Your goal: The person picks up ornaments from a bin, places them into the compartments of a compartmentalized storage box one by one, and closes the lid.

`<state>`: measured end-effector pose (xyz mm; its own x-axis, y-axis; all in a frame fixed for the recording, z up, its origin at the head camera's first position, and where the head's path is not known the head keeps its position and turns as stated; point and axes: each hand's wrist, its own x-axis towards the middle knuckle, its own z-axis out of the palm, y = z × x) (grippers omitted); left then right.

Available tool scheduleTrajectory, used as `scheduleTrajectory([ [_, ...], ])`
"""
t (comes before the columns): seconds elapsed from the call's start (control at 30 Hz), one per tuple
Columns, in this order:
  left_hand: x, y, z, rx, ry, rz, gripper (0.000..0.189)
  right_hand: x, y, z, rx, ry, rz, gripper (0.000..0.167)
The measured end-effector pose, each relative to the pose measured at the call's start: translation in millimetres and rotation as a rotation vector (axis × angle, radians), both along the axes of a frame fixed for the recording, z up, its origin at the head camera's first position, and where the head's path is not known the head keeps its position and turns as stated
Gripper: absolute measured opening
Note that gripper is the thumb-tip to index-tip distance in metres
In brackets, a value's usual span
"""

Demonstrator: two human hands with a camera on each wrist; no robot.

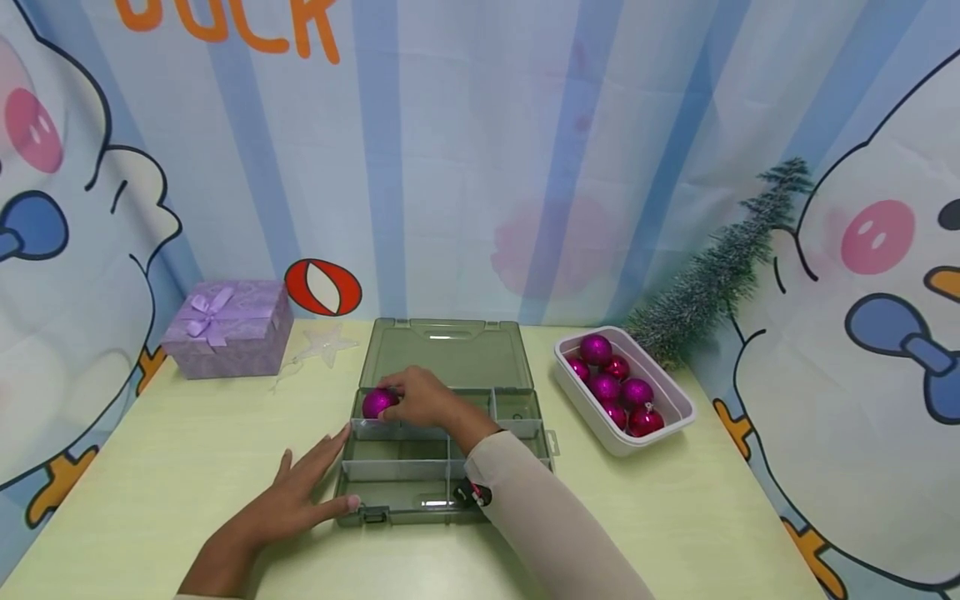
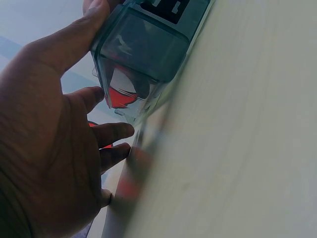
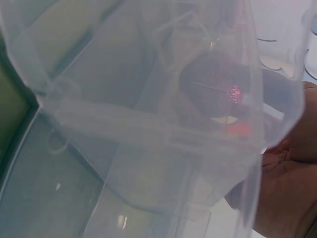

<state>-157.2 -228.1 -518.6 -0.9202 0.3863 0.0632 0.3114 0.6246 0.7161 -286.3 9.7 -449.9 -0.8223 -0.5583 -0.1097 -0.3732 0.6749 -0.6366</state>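
A green see-through compartment box (image 1: 397, 450) lies on the table with its lid folded back. My right hand (image 1: 427, 398) pinches a purple glitter Christmas ball (image 1: 378, 403) at the back left compartment. In the right wrist view the ball (image 3: 210, 87) shows dimly through clear dividers, with the right hand (image 3: 287, 191) behind them. My left hand (image 1: 288, 493) lies along the box's left side, fingers stretched out and thumb at the front left corner. The left wrist view has the left hand (image 2: 59, 134) beside the box's corner (image 2: 143, 44).
Right of the box stands a white tub (image 1: 615, 446) with several purple and red balls. A small frosted Christmas tree (image 1: 712, 275) leans behind it. At the back left are a purple gift box (image 1: 228, 329) with a bow and a clear star (image 1: 327, 343).
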Motion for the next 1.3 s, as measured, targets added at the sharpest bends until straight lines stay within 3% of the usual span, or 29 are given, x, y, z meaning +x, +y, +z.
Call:
scheduleTrajectory([
  [0.7, 0.2, 0.5, 0.7, -0.006, 0.001, 0.0, 0.099, 6.8, -1, -0.7, 0.08, 0.084, -0.032, 0.043],
  [1.03, -0.2, -0.1, 0.0, -0.001, -0.028, -0.002, 0.099, 8.7, 2, 2.1, 0.163, 0.052, 0.005, 0.048],
  [1.3, -0.9, -0.4, 0.8, -0.007, -0.039, -0.003, 0.099, 8.0, 13, 10.8, 0.128, 0.038, 0.028, 0.048],
])
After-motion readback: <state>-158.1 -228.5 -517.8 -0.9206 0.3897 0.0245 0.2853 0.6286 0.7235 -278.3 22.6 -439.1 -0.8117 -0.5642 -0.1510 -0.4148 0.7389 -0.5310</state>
